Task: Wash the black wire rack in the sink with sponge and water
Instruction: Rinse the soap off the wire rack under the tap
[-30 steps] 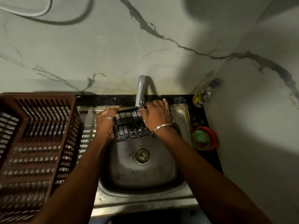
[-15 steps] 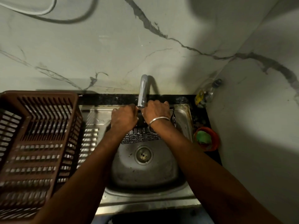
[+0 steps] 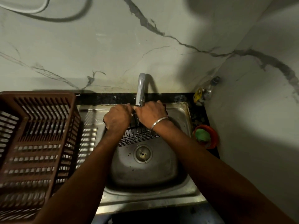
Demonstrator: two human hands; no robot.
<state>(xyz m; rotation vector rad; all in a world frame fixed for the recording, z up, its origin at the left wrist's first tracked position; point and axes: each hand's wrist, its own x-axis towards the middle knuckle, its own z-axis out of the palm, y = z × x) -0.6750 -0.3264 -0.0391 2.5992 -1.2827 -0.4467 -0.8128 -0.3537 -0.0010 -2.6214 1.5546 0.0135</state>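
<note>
My left hand point(image 3: 117, 118) and right hand point(image 3: 151, 114) sat knuckle to knuckle under the tap point(image 3: 140, 89), fingers curled down over the far top edge of the rack point(image 3: 139, 137) and gripping it, the tips hidden from me. The rack ran left to right over the far half of the sink point(image 3: 145, 173), its near wire side showing below my wrists. The steel sink stood in a corner of marble walls point(image 3: 113, 46), with a brown crate point(image 3: 37, 143) on its left and an orange bowl point(image 3: 212, 135) on its right.

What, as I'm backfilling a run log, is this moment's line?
black wire rack: in steel sink, under grey tap | left hand: grips rack | right hand: grips rack
</note>
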